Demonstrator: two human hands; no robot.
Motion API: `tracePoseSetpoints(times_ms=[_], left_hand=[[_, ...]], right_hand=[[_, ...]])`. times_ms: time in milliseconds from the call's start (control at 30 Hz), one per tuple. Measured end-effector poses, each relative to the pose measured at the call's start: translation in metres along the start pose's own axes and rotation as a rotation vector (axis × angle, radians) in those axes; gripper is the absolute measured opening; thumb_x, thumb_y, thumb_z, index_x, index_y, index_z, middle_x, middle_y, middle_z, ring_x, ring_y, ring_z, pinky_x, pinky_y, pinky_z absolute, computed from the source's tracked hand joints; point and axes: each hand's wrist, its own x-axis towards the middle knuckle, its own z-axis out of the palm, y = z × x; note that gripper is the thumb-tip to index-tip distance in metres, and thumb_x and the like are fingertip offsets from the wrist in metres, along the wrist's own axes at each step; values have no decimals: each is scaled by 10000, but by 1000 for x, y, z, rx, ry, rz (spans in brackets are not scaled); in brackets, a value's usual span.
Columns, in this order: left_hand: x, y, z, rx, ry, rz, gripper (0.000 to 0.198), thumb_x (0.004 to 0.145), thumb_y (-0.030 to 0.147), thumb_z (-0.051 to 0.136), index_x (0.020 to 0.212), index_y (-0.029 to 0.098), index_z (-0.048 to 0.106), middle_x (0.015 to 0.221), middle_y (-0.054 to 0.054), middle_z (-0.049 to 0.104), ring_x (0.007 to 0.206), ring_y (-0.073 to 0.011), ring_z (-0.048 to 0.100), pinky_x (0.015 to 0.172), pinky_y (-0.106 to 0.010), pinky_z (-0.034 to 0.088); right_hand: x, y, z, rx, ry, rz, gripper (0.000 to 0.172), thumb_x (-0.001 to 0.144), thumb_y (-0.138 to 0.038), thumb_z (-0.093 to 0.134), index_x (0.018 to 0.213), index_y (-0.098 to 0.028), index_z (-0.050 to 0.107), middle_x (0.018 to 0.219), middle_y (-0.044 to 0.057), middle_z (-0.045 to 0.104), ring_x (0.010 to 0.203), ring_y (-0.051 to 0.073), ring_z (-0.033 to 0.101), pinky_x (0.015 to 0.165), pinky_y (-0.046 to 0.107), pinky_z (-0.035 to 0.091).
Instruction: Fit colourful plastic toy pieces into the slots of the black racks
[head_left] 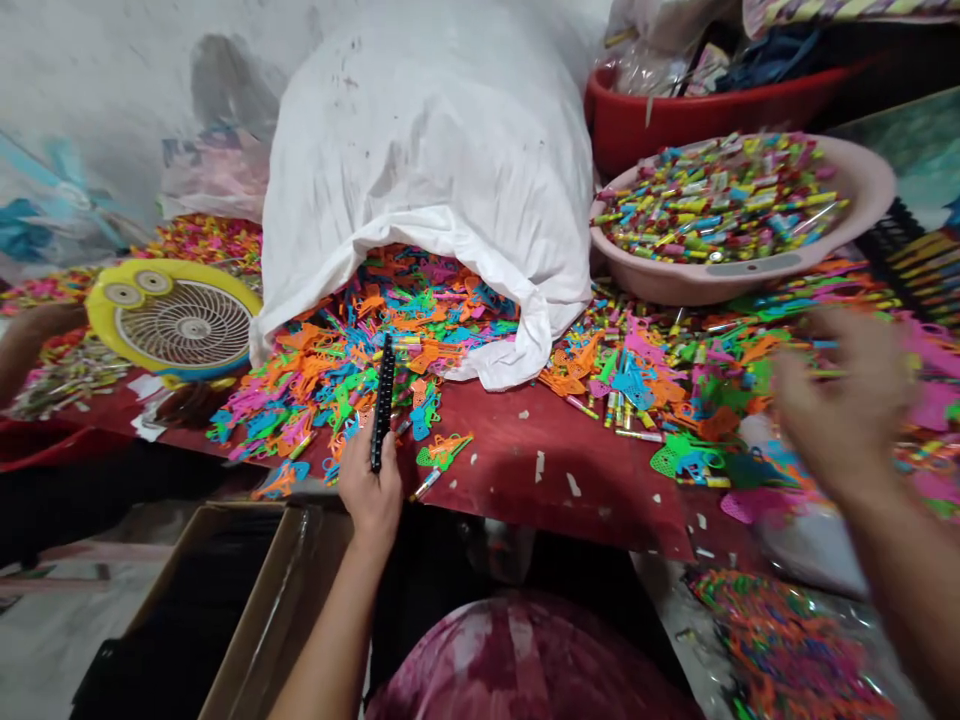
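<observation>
Left hand (373, 492), left of centre: fingers clamped on black strip (383, 400). Right hand (847, 395), right of frame: blurred, finger closure indeterminable; step, apparently: reaching over plastic pieces (682, 455); picking calls for untangling.

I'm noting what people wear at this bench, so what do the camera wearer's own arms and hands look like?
The left hand and the right hand are both ungloved. Both forearms are bare as far as they show, with no sleeve, watch or bracelet visible. The right hand is blurred, so finer details there can't be made out.
</observation>
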Motion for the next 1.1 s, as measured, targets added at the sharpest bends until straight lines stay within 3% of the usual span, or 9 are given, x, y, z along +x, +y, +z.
tracePoseSetpoints(times_ms=[67,133,233,333,467,600,700,900,1100], left_hand=[[10,3,2,-15,14,-1,387,950,378,516,1267,185,629,1188,-112,692,1117,-224,639,991,-371,478],[18,9,0,-62,21,-36,385,940,399,529,1237,186,652,1182,-106,700,1109,-224,646,986,-366,485],[26,18,-8,-179,23,-196,420,893,465,589,1174,170,687,1120,-102,723,1037,-226,668,916,-349,520],[29,26,-16,-417,28,-460,467,807,509,684,1112,156,701,1007,-85,738,888,-202,685,800,-315,546],[14,49,-11,-971,-127,-837,501,729,470,774,1096,146,665,752,-22,697,598,-134,632,603,-260,527],[-25,87,4,-1227,-310,-994,425,768,388,763,1105,150,663,1026,-83,721,821,-155,688,706,-240,545],[-59,108,7,-1250,-514,-1074,427,798,363,739,1158,155,643,1132,-106,703,891,-173,691,729,-248,546],[-105,116,7,-1245,-864,-1173,473,856,501,605,1076,84,639,954,-153,733,696,-218,713,567,-273,522],[-107,99,28,-1114,-1217,-1258,658,864,663,446,963,46,651,689,-134,723,399,-183,615,347,-229,360]], right_hand=[[-26,-43,27,267,-289,-285,346,957,-351,502,1217,-197,672,1120,148,709,1089,244,636,946,437,482],[-47,-93,61,409,-471,-416,329,957,-255,482,1239,-241,651,1156,91,705,1109,223,624,1003,426,469],[-49,-152,112,531,-519,-364,553,884,-236,571,1427,-186,480,1411,133,542,1323,267,475,1116,466,387],[-30,-177,141,758,-557,-115,825,808,-279,656,1535,-171,282,1538,164,376,1404,289,380,1132,480,370],[-17,-171,137,1135,-744,120,923,786,-367,716,1550,-264,208,1534,120,392,1258,244,543,1002,404,495],[-24,-147,113,1074,-741,127,625,800,-330,714,1374,-227,488,1359,73,588,1201,231,575,1067,407,436],[-32,-130,107,993,-816,109,519,770,-262,712,1266,-196,574,1277,57,641,1168,236,586,1070,414,423],[-54,-121,132,1005,-1082,49,618,717,-208,698,1320,-179,569,1287,61,644,1164,253,600,1027,408,462],[-68,-113,121,810,-904,-60,778,779,-251,681,1496,-219,379,1476,106,483,1314,253,498,1110,426,388]])
